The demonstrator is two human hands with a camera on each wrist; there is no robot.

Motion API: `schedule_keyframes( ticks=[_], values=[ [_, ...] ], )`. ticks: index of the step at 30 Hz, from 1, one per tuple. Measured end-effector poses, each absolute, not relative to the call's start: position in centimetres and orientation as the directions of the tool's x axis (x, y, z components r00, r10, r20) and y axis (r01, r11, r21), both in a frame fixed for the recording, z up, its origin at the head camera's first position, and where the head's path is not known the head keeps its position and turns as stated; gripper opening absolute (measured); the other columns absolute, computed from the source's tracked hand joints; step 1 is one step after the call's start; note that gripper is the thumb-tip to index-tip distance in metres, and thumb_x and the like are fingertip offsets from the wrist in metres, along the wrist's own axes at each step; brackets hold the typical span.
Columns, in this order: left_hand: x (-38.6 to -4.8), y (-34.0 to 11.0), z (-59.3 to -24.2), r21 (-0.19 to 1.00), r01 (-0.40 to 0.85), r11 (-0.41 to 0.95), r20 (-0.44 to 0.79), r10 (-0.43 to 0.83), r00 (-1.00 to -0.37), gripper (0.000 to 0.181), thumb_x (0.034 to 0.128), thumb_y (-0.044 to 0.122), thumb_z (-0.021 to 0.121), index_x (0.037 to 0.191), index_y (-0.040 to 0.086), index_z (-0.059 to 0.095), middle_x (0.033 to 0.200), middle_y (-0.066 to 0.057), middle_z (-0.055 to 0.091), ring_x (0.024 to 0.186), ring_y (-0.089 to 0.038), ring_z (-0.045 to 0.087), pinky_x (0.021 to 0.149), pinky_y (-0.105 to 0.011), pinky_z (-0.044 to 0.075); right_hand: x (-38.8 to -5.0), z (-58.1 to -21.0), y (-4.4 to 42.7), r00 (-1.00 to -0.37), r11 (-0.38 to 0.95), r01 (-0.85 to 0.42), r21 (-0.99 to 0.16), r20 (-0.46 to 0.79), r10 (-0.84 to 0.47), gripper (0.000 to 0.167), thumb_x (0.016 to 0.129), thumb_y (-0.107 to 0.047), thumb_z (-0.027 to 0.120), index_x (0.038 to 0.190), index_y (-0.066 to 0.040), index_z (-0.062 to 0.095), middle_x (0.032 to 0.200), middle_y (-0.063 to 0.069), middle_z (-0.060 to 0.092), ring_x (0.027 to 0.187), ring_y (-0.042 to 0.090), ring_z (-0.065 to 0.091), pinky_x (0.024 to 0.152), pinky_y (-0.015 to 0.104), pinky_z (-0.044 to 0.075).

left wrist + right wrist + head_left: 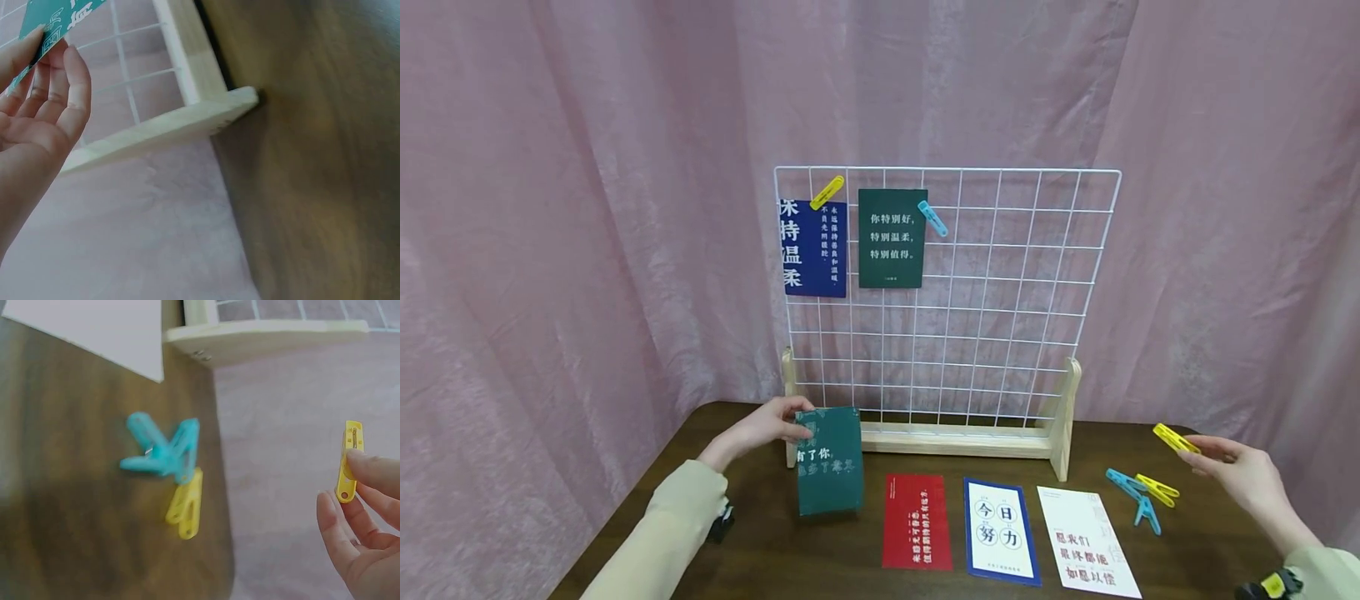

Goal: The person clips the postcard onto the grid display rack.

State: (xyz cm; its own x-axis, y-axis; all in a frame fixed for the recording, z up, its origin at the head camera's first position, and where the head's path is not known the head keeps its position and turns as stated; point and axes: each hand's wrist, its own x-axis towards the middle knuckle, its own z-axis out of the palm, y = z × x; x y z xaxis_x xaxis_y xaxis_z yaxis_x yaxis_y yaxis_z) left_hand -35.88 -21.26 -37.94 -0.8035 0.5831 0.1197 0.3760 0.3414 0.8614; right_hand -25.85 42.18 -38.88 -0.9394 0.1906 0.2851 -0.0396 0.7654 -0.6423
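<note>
My left hand (773, 422) pinches a dark green card (831, 471) by its upper left edge, in front of the lower left of a white wire grid (1000, 292). In the left wrist view the thumb lies on the face of the card (56, 28). Over the right end of the table, my right hand (1243, 479) holds a yellow clothespin (1176, 438) between thumb and fingers. Below it, blue clothespins (1138, 498) and another yellow clothespin (1159, 491) lie on the wood. A blue card (820, 250) and a green card (891, 242) hang on the grid's upper left.
A red card (917, 521), a white card with a blue border (1002, 529) and a white card with red writing (1086, 542) lie in a row on the brown table (760, 533). Wooden feet (1063, 421) support the grid. A pink curtain (625, 208) hangs behind.
</note>
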Motion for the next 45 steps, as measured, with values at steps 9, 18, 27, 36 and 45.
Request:
schedule_keyframes(
  ticks=[9, 18, 27, 36, 45],
  values=[
    [-36.7, -18.6, -34.4, 0.854, 0.423, 0.302, 0.218, 0.530, -0.819, 0.026, 0.0837, 0.012, 0.065, 0.105, 0.002, 0.055, 0.075, -0.006, 0.052, 0.070, -0.019, 0.050, 0.066, -0.035, 0.048, -27.3, -36.3, 39.9, -0.924, 0.717, -0.180, -0.674, 0.366, 0.113, 0.046, 0.085, -0.022, 0.065, 0.111, 0.014, 0.054, 0.082, 0.015, 0.065, 0.064, 0.004, 0.059, 0.055, 0.021, 0.043],
    [-37.4, -15.0, -31.0, 0.817, 0.482, 0.316, 0.334, 0.422, -0.843, 0.025, 0.0836, 0.010, 0.065, 0.105, 0.001, 0.057, 0.070, -0.011, 0.048, 0.063, -0.021, 0.042, 0.059, -0.031, 0.041, -28.9, -33.7, 36.8, -0.903, 0.742, -0.230, -0.630, 0.422, 0.078, 0.047, 0.085, -0.030, 0.064, 0.114, 0.007, 0.057, 0.097, 0.022, 0.061, 0.071, -0.001, 0.050, 0.057, 0.024, 0.042],
    [-37.9, -11.7, -27.6, 0.806, 0.541, 0.239, 0.448, 0.350, -0.822, 0.024, 0.0817, -0.001, 0.064, 0.104, -0.005, 0.056, 0.067, -0.008, 0.050, 0.062, -0.021, 0.049, 0.059, -0.028, 0.046, -30.5, -32.6, 34.2, -0.892, 0.682, -0.288, -0.672, 0.447, 0.063, 0.046, 0.086, -0.028, 0.063, 0.115, 0.007, 0.056, 0.098, 0.023, 0.060, 0.073, -0.002, 0.050, 0.058, 0.024, 0.039],
    [-38.0, -9.3, -25.3, 0.765, 0.600, 0.234, 0.511, 0.347, -0.786, 0.024, 0.0813, 0.002, 0.066, 0.103, -0.002, 0.057, 0.067, -0.008, 0.048, 0.060, -0.017, 0.041, 0.057, -0.030, 0.039, -32.0, -31.4, 32.1, -0.879, 0.640, -0.332, -0.693, 0.473, 0.056, 0.042, 0.086, -0.024, 0.064, 0.115, 0.005, 0.056, 0.098, 0.021, 0.060, 0.075, 0.000, 0.052, 0.063, 0.022, 0.040],
    [-38.2, -6.7, -22.7, 0.656, 0.728, 0.198, 0.657, 0.325, -0.680, 0.040, 0.0810, 0.000, 0.066, 0.115, 0.004, 0.046, 0.072, -0.008, 0.050, 0.067, -0.019, 0.048, 0.062, -0.029, 0.039, -33.0, -28.6, 30.7, -0.826, 0.542, -0.428, -0.723, 0.556, 0.089, 0.043, 0.085, -0.020, 0.065, 0.117, 0.006, 0.054, 0.090, -0.002, 0.062, 0.078, 0.000, 0.054, 0.064, 0.013, 0.042]
  ],
)
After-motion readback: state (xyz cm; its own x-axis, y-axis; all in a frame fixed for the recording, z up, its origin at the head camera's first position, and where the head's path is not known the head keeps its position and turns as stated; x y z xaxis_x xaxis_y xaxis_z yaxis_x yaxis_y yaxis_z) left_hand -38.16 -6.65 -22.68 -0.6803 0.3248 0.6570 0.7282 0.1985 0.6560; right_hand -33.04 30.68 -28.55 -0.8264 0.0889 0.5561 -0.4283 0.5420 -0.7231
